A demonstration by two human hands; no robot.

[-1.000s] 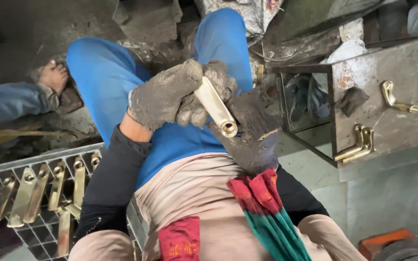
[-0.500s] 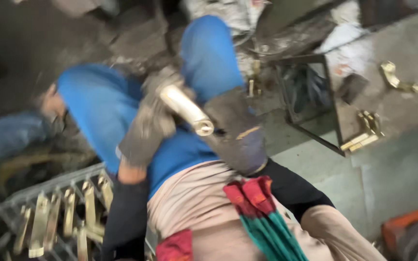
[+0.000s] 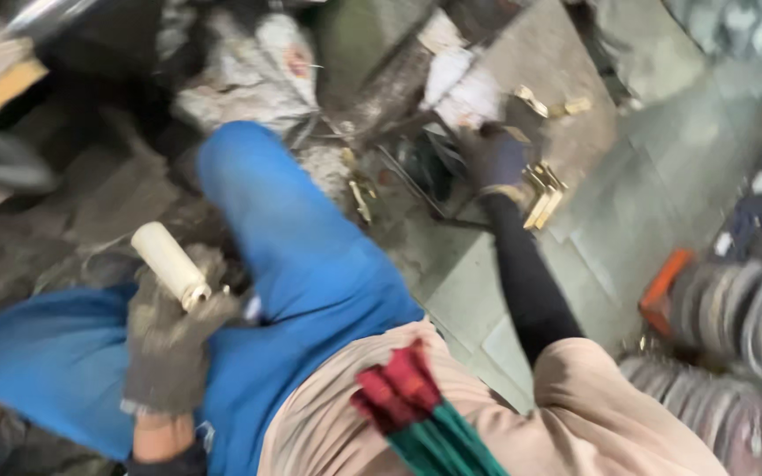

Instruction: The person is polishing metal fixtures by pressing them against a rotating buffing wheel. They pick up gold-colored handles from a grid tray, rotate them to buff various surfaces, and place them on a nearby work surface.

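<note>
Our left hand [image 3: 168,345], in a grimy grey work glove, is wrapped around the lower end of a pale, cream-coloured cylinder [image 3: 168,264], fingers pressed together on it. The cylinder sticks up and out toward ten o'clock from the fist, resting over our blue-trousered left thigh [image 3: 46,361]. It looks rigid, like a metal or hard-coated piece with a brassy end near the palm; we judge it solid, fairly weighty for its size, and smooth enough to slip, so a full wrap around the middle of the shaft seems the sure grip.

At about one o'clock, our right hand [image 3: 497,160], in a dark glove at the end of a black sleeve [image 3: 526,273], reaches far out onto a low grey desk [image 3: 522,62]. Blur hides the fingers; we cannot tell whether they are spread or pinching. Just beside that hand, at four o'clock from it, lies a small stack of brass-coloured brackets [image 3: 541,194], with more brass pieces [image 3: 550,104] near the desk's far side.

Between the hands rises our right knee [image 3: 284,229] in blue cloth. At five o'clock a red-and-green scarf [image 3: 416,414] hangs at the waist, and an orange block [image 3: 668,286] sits at three o'clock on the floor.
</note>
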